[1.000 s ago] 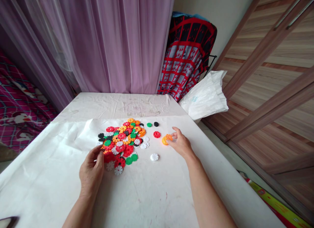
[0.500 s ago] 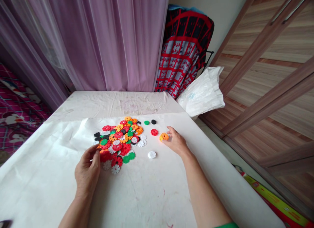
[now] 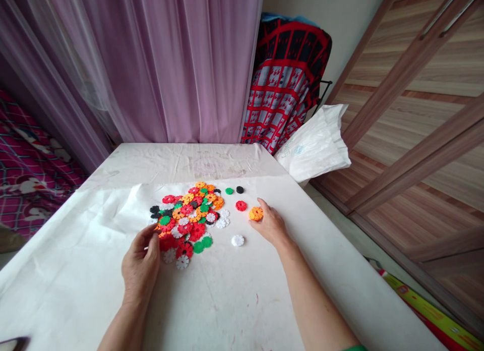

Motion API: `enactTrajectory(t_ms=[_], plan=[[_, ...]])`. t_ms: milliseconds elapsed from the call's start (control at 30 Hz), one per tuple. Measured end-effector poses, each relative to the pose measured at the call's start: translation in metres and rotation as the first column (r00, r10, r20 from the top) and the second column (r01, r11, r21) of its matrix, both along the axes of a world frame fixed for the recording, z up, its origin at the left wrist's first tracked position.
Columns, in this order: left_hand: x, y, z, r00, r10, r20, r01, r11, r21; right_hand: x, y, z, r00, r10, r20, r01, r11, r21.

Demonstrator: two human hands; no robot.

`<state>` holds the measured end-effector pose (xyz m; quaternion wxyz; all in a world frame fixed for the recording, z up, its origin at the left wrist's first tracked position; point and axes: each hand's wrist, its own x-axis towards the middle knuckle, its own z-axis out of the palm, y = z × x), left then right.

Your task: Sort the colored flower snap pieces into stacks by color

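Note:
A heap of notched plastic discs (image 3: pixel 189 217) in red, orange, green, white and black lies on the white-covered table (image 3: pixel 212 305). My left hand (image 3: pixel 141 260) is at the heap's near left edge, thumb and forefinger drawn together; what lies between their tips is hidden. To the right, my right hand (image 3: pixel 270 222) curves round a small stack of orange discs (image 3: pixel 256 213) on the table, its thumb below them and its fingers spread above. Close by sit a red disc stack (image 3: pixel 241 206), a white disc stack (image 3: pixel 238 240), a green disc stack (image 3: pixel 229 191) and a black disc stack (image 3: pixel 239 189).
A white bag (image 3: pixel 313 144) stands at the table's far right corner. Purple curtains (image 3: pixel 181 63) hang behind the table, beside a chair-like shape under a red and black patterned cloth (image 3: pixel 276 83). A wooden wardrobe (image 3: pixel 412 124) is on the right.
The whole view has shifted slightly. My right hand's fingers look a little nearer the orange stack; my left hand stays at the heap's edge. The other stacks have not moved.

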<state>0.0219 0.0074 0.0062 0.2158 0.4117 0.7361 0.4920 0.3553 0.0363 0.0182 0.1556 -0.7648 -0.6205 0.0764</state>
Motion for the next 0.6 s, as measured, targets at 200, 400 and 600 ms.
enactTrajectory(t_ms=[200, 400, 600], plan=[[0.002, -0.001, 0.004, 0.999, -0.004, 0.032, 0.005, 0.999, -0.038, 0.001, 0.001, -0.007, 0.998, -0.020, 0.059, 0.019, 1.000, 0.018], [0.001, -0.003, 0.008, 0.999, 0.002, 0.033, 0.000, 0.998, -0.057, 0.023, 0.025, -0.020, 0.994, -0.094, 0.051, 0.090, 0.993, 0.081], [0.002, -0.003, 0.010, 0.999, 0.019, 0.033, -0.016, 0.998, -0.066, 0.049, 0.081, -0.027, 0.986, -0.166, -0.001, 0.164, 0.976, 0.144]])
